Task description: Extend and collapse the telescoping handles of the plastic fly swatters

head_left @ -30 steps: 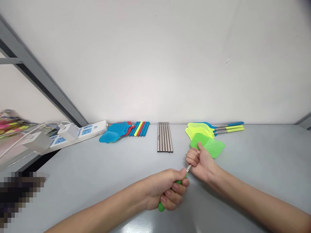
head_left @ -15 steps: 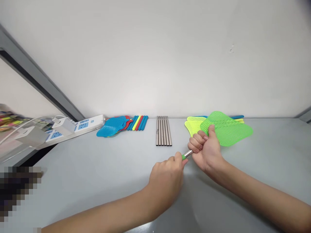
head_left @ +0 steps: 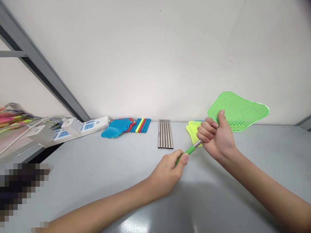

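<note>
My left hand [head_left: 170, 170] is closed round the green handle [head_left: 190, 150] of a fly swatter. Higher up, my right hand [head_left: 216, 139] grips the swatter's metal rod, thumb raised near its green mesh head [head_left: 240, 111]. The swatter is tilted, head up to the right, above the table. Behind my right hand lies a yellow mesh head [head_left: 193, 130]. A row of metal tubes [head_left: 165, 134] lies at the back middle, and left of it are coloured handles [head_left: 141, 125] and a pile of blue and red mesh heads [head_left: 116, 127].
A white power strip [head_left: 93, 126] with white plugs [head_left: 71, 125] and a cable runs along the left edge of the grey table [head_left: 116, 174]. A wall stands behind. Colourful packets [head_left: 14, 118] lie beyond the frame post at the far left.
The swatter and my right hand have risen, and the green head has moved up and right. More of the green handle shows by my left hand. The camera view has shifted slightly.
</note>
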A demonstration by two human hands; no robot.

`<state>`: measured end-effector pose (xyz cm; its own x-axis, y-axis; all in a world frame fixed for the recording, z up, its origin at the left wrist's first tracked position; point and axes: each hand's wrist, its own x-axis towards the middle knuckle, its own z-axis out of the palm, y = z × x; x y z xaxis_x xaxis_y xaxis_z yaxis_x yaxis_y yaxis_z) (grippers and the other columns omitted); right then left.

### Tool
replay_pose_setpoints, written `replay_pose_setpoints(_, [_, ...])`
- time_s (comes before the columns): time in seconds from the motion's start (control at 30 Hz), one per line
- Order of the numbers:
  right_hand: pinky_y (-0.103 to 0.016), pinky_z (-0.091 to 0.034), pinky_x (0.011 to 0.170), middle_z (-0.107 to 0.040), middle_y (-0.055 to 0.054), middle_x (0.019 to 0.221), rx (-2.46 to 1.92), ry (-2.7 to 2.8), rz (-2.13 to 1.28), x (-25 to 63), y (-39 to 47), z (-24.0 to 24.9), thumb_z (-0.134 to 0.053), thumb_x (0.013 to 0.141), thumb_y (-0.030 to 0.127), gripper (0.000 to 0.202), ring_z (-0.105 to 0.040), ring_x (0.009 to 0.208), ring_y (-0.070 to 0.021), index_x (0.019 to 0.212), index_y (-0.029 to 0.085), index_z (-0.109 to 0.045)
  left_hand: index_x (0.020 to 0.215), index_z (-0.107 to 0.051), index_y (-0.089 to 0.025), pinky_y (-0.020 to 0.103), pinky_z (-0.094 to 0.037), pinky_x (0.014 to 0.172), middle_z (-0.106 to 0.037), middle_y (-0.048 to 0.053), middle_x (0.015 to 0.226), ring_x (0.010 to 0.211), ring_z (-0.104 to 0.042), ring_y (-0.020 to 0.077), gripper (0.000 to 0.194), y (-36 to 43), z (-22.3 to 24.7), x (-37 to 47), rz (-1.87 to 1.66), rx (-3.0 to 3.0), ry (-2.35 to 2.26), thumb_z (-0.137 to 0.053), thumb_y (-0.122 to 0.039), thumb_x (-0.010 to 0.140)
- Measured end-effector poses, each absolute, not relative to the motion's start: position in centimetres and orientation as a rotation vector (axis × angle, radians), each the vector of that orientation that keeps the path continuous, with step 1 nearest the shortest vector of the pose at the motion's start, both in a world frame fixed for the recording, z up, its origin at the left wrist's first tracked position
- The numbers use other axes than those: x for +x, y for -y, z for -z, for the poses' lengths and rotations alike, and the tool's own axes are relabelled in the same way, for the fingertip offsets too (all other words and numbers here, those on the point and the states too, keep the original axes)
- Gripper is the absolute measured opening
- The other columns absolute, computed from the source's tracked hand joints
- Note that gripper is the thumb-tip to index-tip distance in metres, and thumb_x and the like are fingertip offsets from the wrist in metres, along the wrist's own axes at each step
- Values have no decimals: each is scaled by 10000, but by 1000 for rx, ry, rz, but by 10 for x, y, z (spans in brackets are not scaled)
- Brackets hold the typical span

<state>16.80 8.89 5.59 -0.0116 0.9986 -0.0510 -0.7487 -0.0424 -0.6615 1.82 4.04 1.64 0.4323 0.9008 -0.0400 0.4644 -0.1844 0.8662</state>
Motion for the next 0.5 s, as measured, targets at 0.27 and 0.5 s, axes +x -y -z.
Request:
replay_pose_setpoints(0.27, [-198,-91,302,-115,77,425,-621,583,-1383,191,-102,-64,-309,796,588,530,-74,368,-64,474,175,-224,759,-430,-185,206,-245,494,-341,-46,598,548,-309,92,324,-46,1,14,-727,1682,-1117,-267,-448,852])
replay_pose_setpoints(0.5, [-200,-94,295,-100,74,431,-598,618,-1345,205,-106,-75,-339,817,531,506,-74,362,-65,475,175,-225,676,-399,-163,209,-243,483,-332,-44,560,498,-280,77,361,-46,12,13,-780,1487,-985,-251,-432,865])
